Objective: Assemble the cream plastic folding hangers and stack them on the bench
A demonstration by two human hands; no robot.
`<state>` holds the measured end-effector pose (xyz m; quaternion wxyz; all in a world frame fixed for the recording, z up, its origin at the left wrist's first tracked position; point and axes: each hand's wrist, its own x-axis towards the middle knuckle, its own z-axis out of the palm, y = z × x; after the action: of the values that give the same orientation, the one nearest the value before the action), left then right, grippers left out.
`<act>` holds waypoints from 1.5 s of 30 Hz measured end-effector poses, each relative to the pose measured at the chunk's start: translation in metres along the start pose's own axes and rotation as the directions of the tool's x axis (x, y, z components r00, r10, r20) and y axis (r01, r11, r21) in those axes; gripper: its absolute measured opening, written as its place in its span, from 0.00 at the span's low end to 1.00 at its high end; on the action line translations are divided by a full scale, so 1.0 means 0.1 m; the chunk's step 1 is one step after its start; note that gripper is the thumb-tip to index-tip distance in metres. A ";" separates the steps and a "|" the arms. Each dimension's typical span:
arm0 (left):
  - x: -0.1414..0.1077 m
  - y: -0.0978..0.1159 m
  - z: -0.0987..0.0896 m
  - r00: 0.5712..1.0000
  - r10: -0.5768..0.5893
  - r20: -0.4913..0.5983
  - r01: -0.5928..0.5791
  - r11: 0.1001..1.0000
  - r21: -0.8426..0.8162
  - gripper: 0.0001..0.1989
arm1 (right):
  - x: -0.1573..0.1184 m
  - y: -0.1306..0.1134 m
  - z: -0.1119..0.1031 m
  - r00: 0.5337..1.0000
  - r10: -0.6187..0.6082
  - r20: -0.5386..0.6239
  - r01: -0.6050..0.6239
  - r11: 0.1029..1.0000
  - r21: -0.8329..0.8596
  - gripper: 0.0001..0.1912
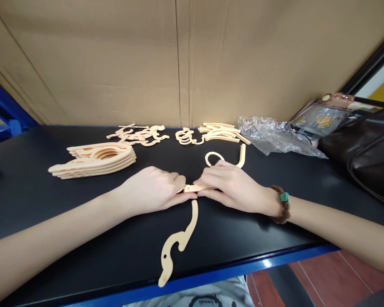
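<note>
Component [195, 188], pale and slender, spanned the gap between the left grip [155, 187] and the right grip [233, 185], each pinching it. On the worktop [115, 247], a hooked piece [183, 239] lay on the near side of both; a stack of pieces [83, 167] lay beyond the left, a ring [214, 153] beyond the right.

Cream pieces [193, 188], black tabletop [121, 251], blue edge [264, 263]

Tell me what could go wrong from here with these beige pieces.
The hooked piece reaches the table's blue front edge, so a nudge might send it over. The held part is largely covered by the left hand and right hand, so a slip or bend could go unnoticed.
</note>
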<state>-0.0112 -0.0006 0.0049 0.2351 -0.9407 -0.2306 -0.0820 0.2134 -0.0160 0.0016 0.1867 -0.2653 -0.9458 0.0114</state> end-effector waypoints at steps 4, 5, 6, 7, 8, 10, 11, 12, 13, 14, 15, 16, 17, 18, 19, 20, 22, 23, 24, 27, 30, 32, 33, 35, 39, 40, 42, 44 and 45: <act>-0.01 0.00 0.02 0.999 0.017 -0.048 -0.017 1.000 0.014 0.30 | -0.02 0.00 0.02 1.000 0.021 -0.009 -0.020 1.000 0.007 0.14; -0.01 0.00 0.02 0.998 0.022 -0.057 -0.022 1.000 0.014 0.30 | -0.02 0.00 0.02 1.000 0.028 -0.013 -0.027 1.000 0.014 0.14; -0.01 -0.01 0.03 0.998 0.028 -0.063 -0.027 1.000 0.013 0.30 | -0.03 0.00 0.02 0.999 0.032 -0.017 -0.032 0.999 0.019 0.13; -0.01 -0.01 0.03 0.997 0.032 -0.065 -0.032 0.999 0.013 0.30 | -0.03 -0.01 0.02 0.999 0.032 -0.022 -0.031 0.999 0.021 0.13; -0.01 -0.01 0.03 0.997 0.036 -0.066 -0.035 0.999 0.013 0.30 | -0.03 -0.01 0.01 0.999 0.030 -0.027 -0.029 0.999 0.020 0.13; -0.01 -0.01 0.03 0.997 0.039 -0.066 -0.038 0.999 0.016 0.30 | -0.03 -0.02 0.00 0.999 0.024 -0.033 -0.023 1.000 0.005 0.12; -0.01 0.00 0.03 0.997 0.040 -0.066 -0.039 0.999 0.019 0.30 | -0.03 -0.02 0.00 0.999 0.023 -0.031 -0.023 1.000 -0.007 0.12; -0.01 0.00 0.03 0.997 0.040 -0.066 -0.038 0.999 0.023 0.30 | -0.03 -0.02 -0.01 0.999 0.024 -0.025 -0.024 1.000 -0.017 0.13; -0.01 0.00 0.03 0.997 0.042 -0.067 -0.040 0.999 0.025 0.30 | -0.03 -0.02 -0.01 0.999 0.027 -0.017 -0.028 0.999 -0.023 0.13; -0.01 0.00 0.03 0.997 0.044 -0.069 -0.042 0.999 0.027 0.29 | -0.03 -0.01 -0.01 0.999 0.033 -0.008 -0.033 0.999 -0.023 0.13; -0.01 0.00 0.03 0.996 0.046 -0.073 -0.044 0.999 0.028 0.29 | -0.03 -0.01 -0.01 0.999 0.038 -0.001 -0.038 0.999 -0.015 0.12; -0.01 -0.01 0.03 0.996 0.047 -0.077 -0.045 0.999 0.027 0.29 | -0.03 0.00 0.00 0.999 0.042 0.006 -0.041 0.999 -0.005 0.12; -0.01 -0.01 0.04 0.995 0.050 -0.081 -0.048 0.999 0.024 0.28 | -0.03 0.00 0.00 0.999 0.045 0.014 -0.045 0.999 0.006 0.12; -0.01 -0.01 0.04 0.995 0.053 -0.083 -0.052 0.998 0.019 0.28 | -0.03 0.01 0.00 0.999 0.048 0.021 -0.048 0.999 0.014 0.11; -0.01 -0.01 0.04 0.995 0.054 -0.083 -0.053 0.999 0.012 0.28 | -0.04 0.01 0.00 0.998 0.050 0.025 -0.050 0.999 0.019 0.11; -0.01 -0.01 0.04 0.995 0.054 -0.081 -0.054 0.999 0.003 0.27 | -0.03 0.02 0.01 0.998 0.051 0.029 -0.052 0.998 0.020 0.10; -0.01 -0.02 0.04 0.996 0.054 -0.075 -0.055 0.998 -0.013 0.26 | -0.03 0.02 0.01 0.998 0.053 0.034 -0.053 0.998 0.017 0.09; -0.01 -0.02 0.04 0.996 0.055 -0.073 -0.056 0.998 -0.018 0.26 | -0.03 0.02 0.01 0.998 0.053 0.034 -0.053 0.998 0.014 0.09; 0.00 -0.02 0.04 0.996 0.057 -0.073 -0.059 0.998 -0.021 0.25 | -0.03 0.03 0.01 0.998 0.053 0.033 -0.054 0.999 0.008 0.09; 0.00 -0.03 0.04 0.996 0.052 -0.069 -0.054 0.998 -0.024 0.23 | -0.02 0.03 0.00 0.997 0.074 0.020 -0.073 0.997 -0.021 0.10; 0.00 -0.03 0.03 0.999 0.015 -0.033 -0.016 0.999 -0.045 0.20 | -0.02 0.03 0.00 0.992 0.125 0.004 -0.125 0.991 -0.040 0.14; -0.01 -0.04 0.02 1.000 -0.017 -0.002 0.017 0.998 -0.062 0.17 | -0.02 0.03 0.00 0.985 0.175 -0.008 -0.175 0.984 -0.044 0.17; -0.01 -0.04 0.01 1.000 -0.029 0.011 0.030 0.997 -0.073 0.16 | -0.01 0.03 0.00 0.978 0.210 -0.016 -0.210 0.977 -0.045 0.18; -0.01 -0.06 0.01 0.998 -0.046 0.030 0.049 0.993 -0.103 0.13 | -0.01 0.04 0.00 0.956 0.291 -0.040 -0.292 0.955 -0.052 0.21; -0.01 -0.09 -0.02 0.996 -0.050 0.075 0.063 0.981 -0.181 0.06 | 0.00 0.07 0.01 0.900 0.431 -0.066 -0.435 0.896 -0.085 0.22; -0.01 -0.09 -0.03 0.995 -0.052 0.085 0.068 0.979 -0.194 0.06 | 0.00 0.08 0.01 0.888 0.455 -0.068 -0.460 0.882 -0.099 0.22; -0.01 -0.10 -0.04 0.993 -0.053 0.101 0.074 0.973 -0.217 0.07 | -0.01 0.09 0.00 0.869 0.490 -0.072 -0.495 0.860 -0.124 0.23; -0.01 -0.11 -0.04 0.993 -0.051 0.104 0.076 0.966 -0.249 0.10 | -0.01 0.09 0.00 0.863 0.500 -0.071 -0.505 0.852 -0.139 0.23; -0.02 -0.12 -0.03 0.994 -0.050 0.101 0.075 0.961 -0.265 0.11 | -0.01 0.09 0.00 0.864 0.499 -0.069 -0.503 0.852 -0.145 0.23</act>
<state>-0.0183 0.0063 0.0121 0.0917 -0.9589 -0.2576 -0.0760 0.2185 -0.0089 0.0002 0.1692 -0.5165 -0.8392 -0.0190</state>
